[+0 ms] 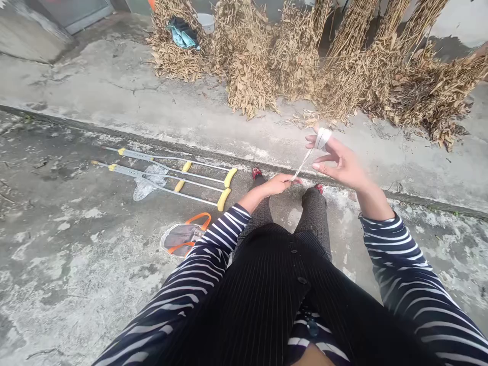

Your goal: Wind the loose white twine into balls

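A white cord (324, 139) is wound in several turns around the fingers of my right hand (345, 165), which is raised in front of me with the thumb held apart. From those turns a twisted length slants down to my left hand (277, 184). The fingers of my left hand are closed on that strand, lower and to the left. Between the hands the cord looks taut. Whether it continues below the left fingers is hard to make out.
Two crutches (163, 175) with yellow pads lie at left, beside a crumpled clear plastic bag (150, 181). Nearer me is a bag with orange handles (183, 239). A low concrete step (171, 109) runs across, with dried plant bundles (251, 56) against the wall.
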Available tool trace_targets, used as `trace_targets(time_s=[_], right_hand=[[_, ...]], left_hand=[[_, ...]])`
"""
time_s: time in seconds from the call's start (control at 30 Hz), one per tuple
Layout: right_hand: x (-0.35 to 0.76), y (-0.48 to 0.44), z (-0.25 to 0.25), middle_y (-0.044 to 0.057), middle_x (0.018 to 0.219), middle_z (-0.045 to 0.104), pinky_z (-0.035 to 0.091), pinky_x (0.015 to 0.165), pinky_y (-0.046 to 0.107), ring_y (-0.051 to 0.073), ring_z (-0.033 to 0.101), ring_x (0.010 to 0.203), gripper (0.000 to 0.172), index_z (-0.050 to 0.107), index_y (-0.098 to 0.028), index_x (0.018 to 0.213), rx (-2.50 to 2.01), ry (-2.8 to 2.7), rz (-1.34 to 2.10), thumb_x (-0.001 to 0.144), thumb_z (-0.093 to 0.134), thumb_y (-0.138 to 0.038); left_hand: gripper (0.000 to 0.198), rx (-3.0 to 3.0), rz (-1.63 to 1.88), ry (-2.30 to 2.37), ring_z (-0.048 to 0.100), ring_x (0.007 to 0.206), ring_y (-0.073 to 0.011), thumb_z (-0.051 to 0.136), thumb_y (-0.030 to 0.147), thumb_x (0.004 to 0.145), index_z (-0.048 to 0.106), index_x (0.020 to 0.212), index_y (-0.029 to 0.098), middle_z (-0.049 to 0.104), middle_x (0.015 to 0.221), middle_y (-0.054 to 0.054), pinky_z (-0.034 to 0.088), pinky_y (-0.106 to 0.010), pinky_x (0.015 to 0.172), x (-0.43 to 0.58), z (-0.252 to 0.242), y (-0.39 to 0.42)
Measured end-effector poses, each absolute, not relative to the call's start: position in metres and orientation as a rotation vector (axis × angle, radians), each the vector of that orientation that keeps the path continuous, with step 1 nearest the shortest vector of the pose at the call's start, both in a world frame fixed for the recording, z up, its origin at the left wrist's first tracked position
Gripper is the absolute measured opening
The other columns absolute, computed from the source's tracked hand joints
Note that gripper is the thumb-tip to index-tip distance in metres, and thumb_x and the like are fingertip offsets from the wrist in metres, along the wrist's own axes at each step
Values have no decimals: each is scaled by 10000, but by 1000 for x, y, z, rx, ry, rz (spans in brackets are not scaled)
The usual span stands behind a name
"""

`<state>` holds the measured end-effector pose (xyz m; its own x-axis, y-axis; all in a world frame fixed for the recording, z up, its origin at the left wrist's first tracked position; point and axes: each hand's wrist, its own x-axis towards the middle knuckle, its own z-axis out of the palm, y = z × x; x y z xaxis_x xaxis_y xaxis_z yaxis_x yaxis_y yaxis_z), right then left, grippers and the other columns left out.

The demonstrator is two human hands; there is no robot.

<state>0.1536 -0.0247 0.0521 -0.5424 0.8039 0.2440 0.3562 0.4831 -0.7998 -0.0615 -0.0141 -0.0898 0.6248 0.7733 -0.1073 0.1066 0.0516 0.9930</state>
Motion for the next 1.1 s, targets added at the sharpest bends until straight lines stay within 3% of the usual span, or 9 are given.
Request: trace_targets(time_s=[0.1, 0.2, 0.3, 0.43, 0.53, 0.63, 0.83, 0.93, 1.1], right_hand=[[160, -18, 37, 66, 1650, 403, 499, 1122, 541, 343, 456, 1476, 887, 307, -352, 1629, -1055, -2293, 713, 870, 759, -435], [165, -14, 19, 99, 1685, 325, 327, 1245, 585, 362, 324, 1552, 924, 256, -285, 1655, -1170, -2405, 525, 874, 744, -361], [166, -11, 9, 133, 1684, 317, 295, 1249, 613, 375, 306, 1558, 937, 207, -244, 1668, -1235, -2458, 428, 883, 710, -339], [167, -8, 7, 132, 1673, 342, 262, 1242, 655, 390, 324, 1545, 939, 199, -249, 1668, -1261, -2466, 273, 874, 697, -318], [166, -5, 13, 118, 1675, 341, 197, 1255, 676, 394, 325, 1542, 932, 190, -258, 1668, -1229, -2463, 156, 874, 678, -286], [160, -6, 26, 79, 1691, 314, 138, 1268, 679, 387, 327, 1542, 915, 184, -302, 1666, -1127, -2521, 110, 885, 659, -285], [140, -16, 56, 40, 1696, 311, 133, 1262, 682, 352, 345, 1542, 870, 127, -351, 1667, -932, -2662, 69, 929, 581, -270], [135, -18, 60, 40, 1696, 312, 146, 1258, 686, 353, 342, 1543, 876, 109, -351, 1668, -902, -2671, 50, 928, 571, -266], [133, -17, 62, 42, 1688, 331, 135, 1262, 689, 348, 363, 1532, 867, 118, -351, 1667, -883, -2682, 33, 932, 571, -268]], left_hand=[[229, 1266, 530, 589, 734, 1037, -222, 680, 199, 811, 772, 1005, 119, 787, 1097, -138, 480, -393, 1066, -73, -75, -21], [357, 1090, 462, 463, 758, 830, -229, 768, 336, 804, 731, 1061, 92, 783, 1000, -177, 538, -386, 911, -83, -63, -26], [489, 955, 442, 436, 715, 621, -200, 734, 454, 851, 658, 1173, 94, 770, 858, -156, 539, -335, 697, -90, -64, -28], [515, 858, 494, 440, 646, 491, -159, 663, 588, 876, 638, 1071, 112, 725, 696, -97, 493, -273, 570, -93, -83, -31], [527, 874, 500, 503, 681, 568, -172, 690, 615, 845, 656, 990, 110, 740, 742, -110, 544, -312, 670, -89, -97, -33], [458, 1051, 606, 718, 741, 882, -220, 748, 517, 830, 704, 998, 92, 777, 973, -166, 538, -384, 943, -81, -101, -25], [618, 1393, 1018, 936, 579, 1323, -280, 781, 397, 812, 624, 1376, 198, 616, 1452, -139, 387, -441, 1172, -62, -70, 14], [635, 1458, 1184, 845, 567, 1343, -284, 774, 471, 818, 626, 1365, 186, 641, 1417, -124, 369, -405, 1175, -50, -52, 28], [415, 1424, 1166, 827, 692, 985, -212, 668, 532, 878, 742, 885, 124, 770, 943, -63, 475, -318, 980, -36, -42, 25]])
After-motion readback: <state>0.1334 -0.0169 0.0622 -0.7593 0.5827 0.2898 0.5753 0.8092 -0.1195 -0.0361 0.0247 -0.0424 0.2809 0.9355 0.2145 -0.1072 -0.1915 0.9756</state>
